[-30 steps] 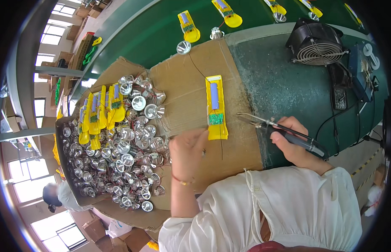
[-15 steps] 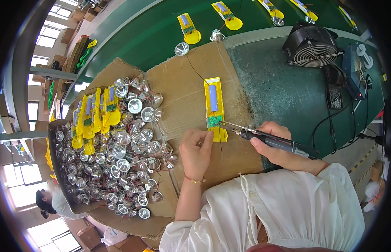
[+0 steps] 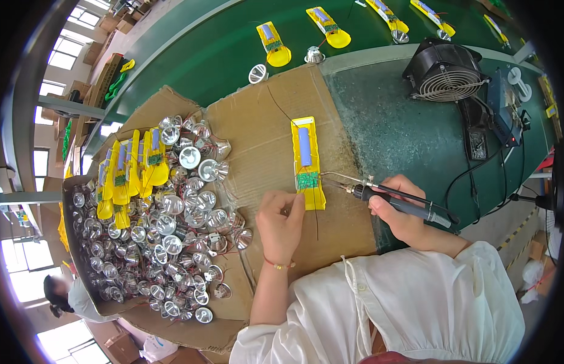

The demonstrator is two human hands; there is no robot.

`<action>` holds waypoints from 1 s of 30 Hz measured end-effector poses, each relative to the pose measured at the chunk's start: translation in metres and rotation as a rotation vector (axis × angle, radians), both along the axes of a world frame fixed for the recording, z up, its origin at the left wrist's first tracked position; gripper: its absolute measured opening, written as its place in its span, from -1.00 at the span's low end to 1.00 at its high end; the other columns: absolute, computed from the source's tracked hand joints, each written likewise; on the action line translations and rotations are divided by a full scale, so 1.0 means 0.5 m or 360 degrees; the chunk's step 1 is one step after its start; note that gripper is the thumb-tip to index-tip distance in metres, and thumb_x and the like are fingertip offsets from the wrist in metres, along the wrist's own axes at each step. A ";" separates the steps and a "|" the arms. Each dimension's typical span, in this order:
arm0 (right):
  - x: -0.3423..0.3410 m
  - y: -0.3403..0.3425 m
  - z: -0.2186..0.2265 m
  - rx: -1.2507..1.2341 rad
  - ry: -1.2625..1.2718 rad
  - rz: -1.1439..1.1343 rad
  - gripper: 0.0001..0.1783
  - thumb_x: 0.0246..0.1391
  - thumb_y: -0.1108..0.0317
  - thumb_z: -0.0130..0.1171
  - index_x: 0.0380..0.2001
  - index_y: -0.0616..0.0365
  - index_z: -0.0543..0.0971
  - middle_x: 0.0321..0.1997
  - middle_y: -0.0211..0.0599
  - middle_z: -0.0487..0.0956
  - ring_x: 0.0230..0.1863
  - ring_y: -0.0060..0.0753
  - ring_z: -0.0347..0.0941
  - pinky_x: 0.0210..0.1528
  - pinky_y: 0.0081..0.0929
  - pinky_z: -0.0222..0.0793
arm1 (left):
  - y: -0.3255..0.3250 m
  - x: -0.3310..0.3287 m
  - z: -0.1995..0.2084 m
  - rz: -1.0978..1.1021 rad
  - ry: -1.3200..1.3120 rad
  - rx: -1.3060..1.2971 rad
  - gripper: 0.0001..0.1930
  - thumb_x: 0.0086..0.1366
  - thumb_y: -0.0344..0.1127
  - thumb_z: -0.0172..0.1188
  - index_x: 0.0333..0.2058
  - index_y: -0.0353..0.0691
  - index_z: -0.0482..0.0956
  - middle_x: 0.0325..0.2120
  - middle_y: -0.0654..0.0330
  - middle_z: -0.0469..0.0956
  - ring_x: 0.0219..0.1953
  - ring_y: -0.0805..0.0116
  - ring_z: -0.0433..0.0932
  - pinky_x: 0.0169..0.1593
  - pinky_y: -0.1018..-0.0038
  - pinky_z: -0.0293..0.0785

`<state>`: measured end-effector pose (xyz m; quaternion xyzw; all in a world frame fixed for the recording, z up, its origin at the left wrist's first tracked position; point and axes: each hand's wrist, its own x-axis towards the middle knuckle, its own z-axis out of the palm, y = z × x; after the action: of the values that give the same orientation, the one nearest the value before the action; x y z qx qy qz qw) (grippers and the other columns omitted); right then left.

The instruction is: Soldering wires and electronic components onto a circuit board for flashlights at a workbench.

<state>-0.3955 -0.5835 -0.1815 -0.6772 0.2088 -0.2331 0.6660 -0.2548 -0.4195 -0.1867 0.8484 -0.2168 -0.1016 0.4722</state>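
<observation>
A yellow plastic flashlight housing [image 3: 313,201] lies on the cardboard, with a lilac battery cell [image 3: 304,147] and a small green circuit board [image 3: 307,181] in it. A dark thin wire [image 3: 318,227] runs out past its near end. My left hand [image 3: 280,219] is closed in a pinch at the housing's left edge, below the board; what the fingertips hold is hidden. My right hand [image 3: 398,209] grips a black soldering iron [image 3: 403,205] with a thin metal solder-feed tube [image 3: 349,177] along it. The tip sits just right of the board.
Left, a cardboard box [image 3: 82,182] holds many silver reflector cups [image 3: 173,221] and several yellow housings [image 3: 134,164]. Beyond, more housings [image 3: 278,56] lie on a green belt [image 3: 209,67]. A black fan [image 3: 446,73] and blue soldering station [image 3: 503,109] stand right. A person [image 3: 82,297] sits far left.
The soldering iron's tip has drawn back slightly to the right, off the circuit board. My left hand keeps its pinch by the housing. The whole view has shifted a little.
</observation>
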 end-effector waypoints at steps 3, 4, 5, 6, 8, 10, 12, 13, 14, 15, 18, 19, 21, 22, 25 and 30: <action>-0.005 -0.004 0.002 -0.0040 0.0084 0.0084 -0.82 -0.03 0.40 0.20 -0.47 0.24 0.41 -0.59 -0.38 0.47 -0.58 -0.70 0.36 -0.56 -0.67 0.28 | 0.001 0.001 -0.003 0.0006 0.0024 0.0010 -0.92 0.02 -0.46 0.23 -0.53 -0.36 0.55 -0.55 0.12 0.45 -0.60 0.38 0.41 -0.49 0.53 0.33; -0.007 -0.004 0.004 -0.0041 0.0158 0.0156 -0.83 -0.04 0.44 0.18 -0.46 0.27 0.40 -0.50 -0.29 0.49 -0.52 -0.62 0.43 -0.50 -0.64 0.36 | -0.002 0.000 0.002 0.0019 0.0048 -0.0005 -0.92 0.02 -0.46 0.23 -0.54 -0.36 0.55 -0.55 0.13 0.46 -0.60 0.38 0.42 -0.49 0.53 0.33; -0.007 -0.001 0.002 -0.0003 0.0156 0.0116 -0.83 -0.05 0.44 0.19 -0.47 0.26 0.40 -0.50 -0.29 0.49 -0.53 -0.63 0.42 -0.52 -0.64 0.34 | -0.003 -0.001 0.005 0.0032 0.0072 -0.0019 -0.92 0.03 -0.46 0.23 -0.54 -0.36 0.55 -0.55 0.13 0.46 -0.60 0.38 0.42 -0.49 0.53 0.34; -0.004 -0.001 0.001 -0.0003 0.0156 0.0116 -0.83 -0.05 0.44 0.19 -0.47 0.26 0.40 -0.50 -0.29 0.49 -0.53 -0.63 0.42 -0.52 -0.64 0.34 | -0.003 0.001 0.006 0.0032 0.0073 -0.0019 -0.92 0.03 -0.46 0.23 -0.54 -0.36 0.55 -0.55 0.13 0.46 -0.60 0.38 0.42 -0.49 0.53 0.34; 0.001 -0.001 0.000 -0.0036 0.0125 0.0169 -0.83 -0.05 0.44 0.19 -0.47 0.24 0.40 -0.51 -0.30 0.49 -0.54 -0.64 0.41 -0.54 -0.64 0.31 | -0.002 0.003 0.008 0.0009 0.0057 0.0015 -0.92 0.03 -0.45 0.23 -0.55 -0.35 0.55 -0.55 0.13 0.47 -0.59 0.38 0.43 -0.48 0.52 0.34; 0.007 -0.001 -0.001 -0.0073 0.0154 0.0198 -0.84 -0.06 0.44 0.19 -0.49 0.23 0.40 -0.53 -0.31 0.49 -0.55 -0.65 0.40 -0.55 -0.66 0.29 | -0.005 0.007 0.009 0.0004 0.0078 0.0012 -0.92 0.03 -0.45 0.22 -0.55 -0.35 0.55 -0.55 0.13 0.48 -0.58 0.37 0.44 -0.48 0.52 0.34; 0.014 -0.001 -0.004 -0.0099 0.0140 0.0189 -0.84 -0.06 0.45 0.19 -0.50 0.23 0.40 -0.54 -0.32 0.49 -0.56 -0.66 0.39 -0.56 -0.66 0.27 | -0.009 0.012 0.010 -0.0002 0.0104 0.0012 -0.91 0.03 -0.45 0.22 -0.56 -0.34 0.55 -0.55 0.13 0.48 -0.58 0.37 0.45 -0.47 0.51 0.35; 0.016 0.000 -0.004 -0.0093 0.0142 0.0193 -0.84 -0.06 0.45 0.19 -0.50 0.23 0.40 -0.54 -0.32 0.49 -0.56 -0.66 0.39 -0.56 -0.66 0.27 | -0.011 0.015 0.011 -0.0035 0.0109 0.0030 -0.91 0.02 -0.44 0.22 -0.56 -0.34 0.55 -0.55 0.12 0.49 -0.57 0.36 0.46 -0.47 0.50 0.35; 0.019 0.001 -0.003 -0.0084 0.0144 0.0175 -0.84 -0.06 0.45 0.19 -0.50 0.22 0.40 -0.55 -0.33 0.49 -0.57 -0.66 0.38 -0.57 -0.66 0.26 | -0.012 0.017 0.012 -0.0067 0.0115 0.0048 -0.91 0.02 -0.44 0.22 -0.56 -0.34 0.56 -0.54 0.12 0.49 -0.57 0.34 0.47 -0.46 0.49 0.35; 0.022 0.001 -0.003 -0.0076 0.0146 0.0158 -0.84 -0.06 0.44 0.19 -0.51 0.21 0.40 -0.56 -0.34 0.50 -0.58 -0.67 0.37 -0.57 -0.67 0.25 | -0.014 0.019 0.012 -0.0062 0.0118 0.0055 -0.91 0.02 -0.44 0.22 -0.56 -0.34 0.56 -0.54 0.12 0.49 -0.57 0.34 0.47 -0.46 0.49 0.35; 0.030 0.003 0.006 -0.0123 0.0171 0.0197 -0.84 -0.06 0.44 0.19 -0.51 0.21 0.40 -0.58 -0.37 0.50 -0.60 -0.68 0.36 -0.58 -0.67 0.24 | -0.016 0.024 0.012 -0.0076 0.0142 0.0140 -0.91 0.01 -0.43 0.21 -0.57 -0.33 0.56 -0.55 0.11 0.49 -0.55 0.31 0.48 -0.44 0.47 0.36; 0.030 0.003 0.004 -0.0116 0.0171 0.0200 -0.84 -0.06 0.44 0.19 -0.51 0.21 0.40 -0.58 -0.37 0.50 -0.60 -0.68 0.36 -0.58 -0.67 0.24 | -0.015 0.025 0.009 -0.0074 0.0146 0.0135 -0.91 0.01 -0.43 0.21 -0.57 -0.33 0.56 -0.55 0.11 0.48 -0.54 0.30 0.48 -0.43 0.47 0.35; 0.030 0.000 -0.004 -0.0005 0.0180 0.0204 -0.85 -0.05 0.44 0.18 -0.49 0.22 0.41 -0.59 -0.39 0.50 -0.60 -0.69 0.36 -0.58 -0.69 0.24 | -0.015 0.025 0.005 -0.0069 0.0146 0.0133 -0.91 0.01 -0.42 0.21 -0.57 -0.33 0.55 -0.55 0.11 0.48 -0.53 0.29 0.47 -0.42 0.46 0.35; 0.033 0.007 -0.012 0.0100 0.0123 0.0088 -0.86 -0.05 0.40 0.20 -0.52 0.20 0.45 -0.66 -0.49 0.46 -0.62 -0.83 0.27 -0.63 -0.75 0.15 | -0.015 0.024 0.003 -0.0065 0.0177 0.0108 -0.91 0.01 -0.43 0.21 -0.57 -0.34 0.55 -0.55 0.12 0.48 -0.53 0.29 0.47 -0.42 0.46 0.35; 0.033 0.017 -0.016 0.0251 0.0130 -0.0001 -0.87 -0.04 0.42 0.19 -0.51 0.21 0.44 -0.65 -0.47 0.47 -0.61 -0.80 0.31 -0.62 -0.75 0.20 | -0.016 0.027 0.005 -0.0063 0.0218 0.0090 -0.90 0.01 -0.43 0.21 -0.57 -0.35 0.55 -0.55 0.12 0.47 -0.52 0.30 0.46 -0.41 0.47 0.34; 0.017 0.009 -0.004 0.0450 0.0032 -0.0037 -0.83 -0.02 0.42 0.17 -0.40 0.25 0.42 -0.51 -0.31 0.51 -0.54 -0.67 0.41 -0.50 -0.68 0.36 | -0.013 0.033 0.004 -0.0086 0.0271 0.0095 -0.89 0.02 -0.43 0.22 -0.57 -0.36 0.55 -0.55 0.11 0.47 -0.53 0.31 0.44 -0.42 0.48 0.33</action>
<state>-0.3868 -0.5790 -0.1837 -0.5765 0.2541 -0.2022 0.7498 -0.2385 -0.4259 -0.1847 0.8441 -0.1956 -0.1925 0.4606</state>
